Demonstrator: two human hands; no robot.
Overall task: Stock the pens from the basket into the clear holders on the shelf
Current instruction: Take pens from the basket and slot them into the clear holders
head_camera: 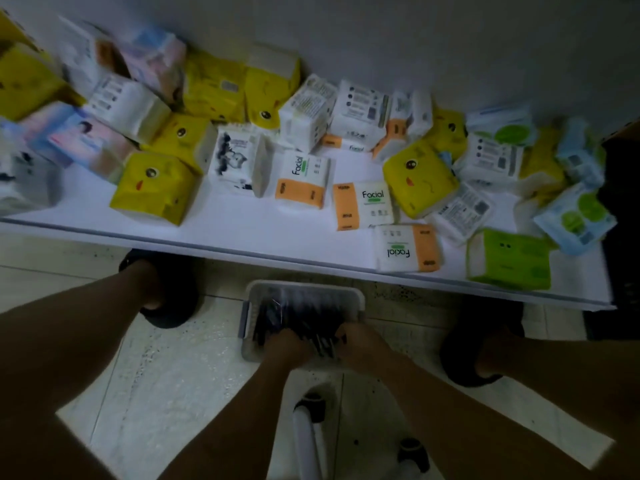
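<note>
At lower centre the basket [304, 289] stood on the floor [173, 393] by the shelf [242, 233] edge, left hand [289, 344] and right hand [360, 344] both curled round a bunch of dark pens [294, 313] inside it, evidently to gather one load; holders not visible

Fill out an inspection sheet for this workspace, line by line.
Surface: white shelf, crowded toward the wall.
Job's things: grey basket on the floor, holding dark pens; clear holders not seen.
Clutter: tissue packs strewn over the shelf.
Hands: left hand and right hand both in the basket, fingers curled on pens.
Cables: nothing seen.
Surroundings: tiled floor, white wall, dark slippers, white wheeled frame.
</note>
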